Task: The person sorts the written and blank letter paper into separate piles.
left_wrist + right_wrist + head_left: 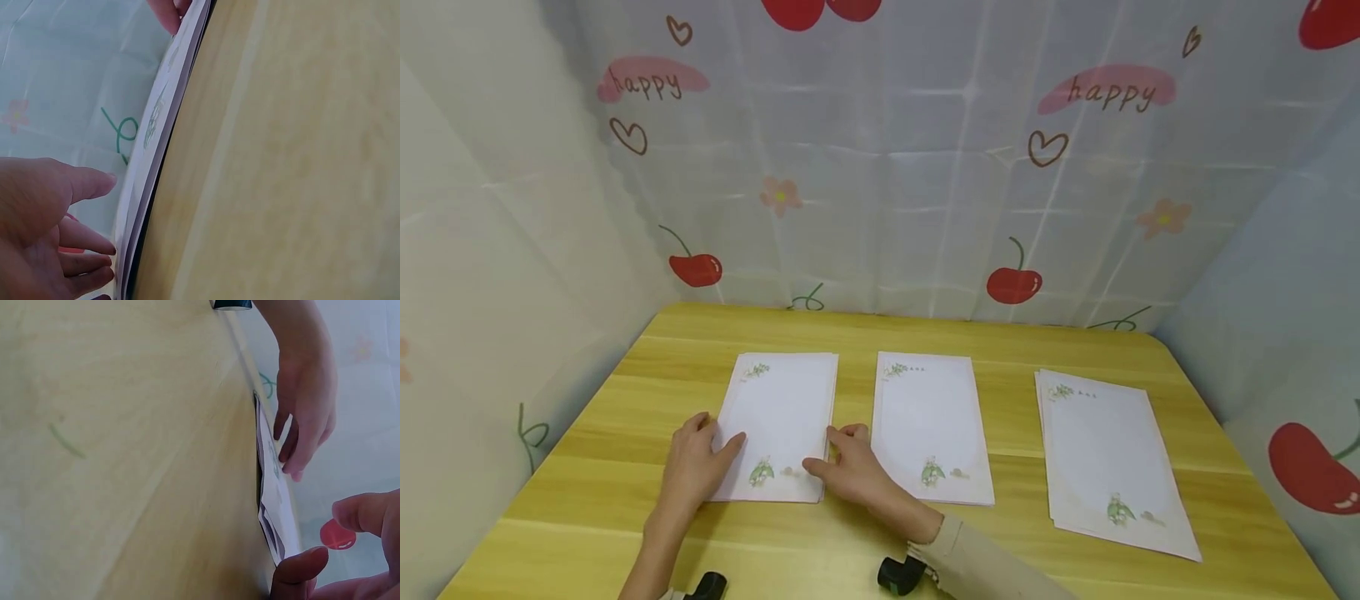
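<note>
A stack of white letter paper (782, 417) with printed green plants lies at the left of the table. My left hand (692, 458) is at its left edge, fingers along the side and thumb stretched over the top sheet. At the right edge, near the lower right corner, is my right hand (853, 467); its fingertips meet the edge, and its thumb is above the sheet. In the right wrist view a gap shows between thumb and bent forefinger (300, 569). Sheet edges of the stack (147, 169) are slightly fanned apart in the left wrist view.
A second stack of the same paper (928, 425) lies in the middle, just right of my right hand. Further right a third stack (1112, 458) sits askew, its sheets uneven. Printed curtains (880, 167) enclose the wooden table (1015, 533) behind and at the sides.
</note>
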The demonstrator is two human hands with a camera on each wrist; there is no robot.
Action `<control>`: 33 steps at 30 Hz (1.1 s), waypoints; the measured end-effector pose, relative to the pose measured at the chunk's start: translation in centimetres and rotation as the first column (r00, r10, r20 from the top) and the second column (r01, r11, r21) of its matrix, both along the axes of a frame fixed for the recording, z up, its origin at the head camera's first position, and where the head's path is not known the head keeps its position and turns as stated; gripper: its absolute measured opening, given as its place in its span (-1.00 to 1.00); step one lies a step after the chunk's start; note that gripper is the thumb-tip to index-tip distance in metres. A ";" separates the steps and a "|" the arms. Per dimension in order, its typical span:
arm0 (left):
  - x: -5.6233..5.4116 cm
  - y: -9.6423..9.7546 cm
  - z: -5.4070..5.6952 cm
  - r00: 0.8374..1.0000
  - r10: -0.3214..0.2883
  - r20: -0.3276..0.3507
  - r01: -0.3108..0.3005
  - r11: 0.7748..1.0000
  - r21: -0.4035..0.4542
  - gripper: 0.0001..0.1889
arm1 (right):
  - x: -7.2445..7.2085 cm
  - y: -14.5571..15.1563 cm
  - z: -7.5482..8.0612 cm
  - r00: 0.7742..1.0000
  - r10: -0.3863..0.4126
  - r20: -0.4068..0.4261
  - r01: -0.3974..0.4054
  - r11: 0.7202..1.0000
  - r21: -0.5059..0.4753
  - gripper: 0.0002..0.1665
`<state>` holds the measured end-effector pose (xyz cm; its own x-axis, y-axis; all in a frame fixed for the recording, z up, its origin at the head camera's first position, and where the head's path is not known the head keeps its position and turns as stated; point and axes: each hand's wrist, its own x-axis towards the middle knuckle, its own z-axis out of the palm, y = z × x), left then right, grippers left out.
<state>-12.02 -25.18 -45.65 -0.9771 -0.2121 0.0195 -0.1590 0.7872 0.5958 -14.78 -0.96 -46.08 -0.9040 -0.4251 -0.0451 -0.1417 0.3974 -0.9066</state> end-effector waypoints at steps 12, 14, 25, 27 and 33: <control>-1.0 2.4 0.3 0.997 -0.068 -0.043 0.071 0.994 0.081 -0.36 | 0.1 1.7 0.7 1.000 -0.002 0.028 0.004 0.998 -0.068 -0.20; -1.4 3.4 0.3 0.994 -0.100 -0.052 0.104 0.991 0.084 -0.38 | -0.1 2.7 1.1 1.000 0.009 -0.001 -0.009 0.998 -0.068 -0.22; -3.4 10.6 1.1 0.956 -0.272 -0.107 0.283 0.954 0.099 -0.47 | -2.3 11.3 1.0 0.975 -0.096 -0.201 0.121 0.986 0.117 -0.34; -3.3 11.8 1.1 0.944 -0.315 -0.096 0.325 0.938 0.118 -0.45 | -2.2 12.7 1.0 0.970 -0.120 -0.212 0.151 0.979 0.135 -0.38; -3.1 14.4 1.0 0.906 -0.420 -0.049 0.423 0.901 0.098 -0.37 | -1.6 16.0 1.2 0.955 -0.150 -0.256 0.202 0.961 0.190 -0.39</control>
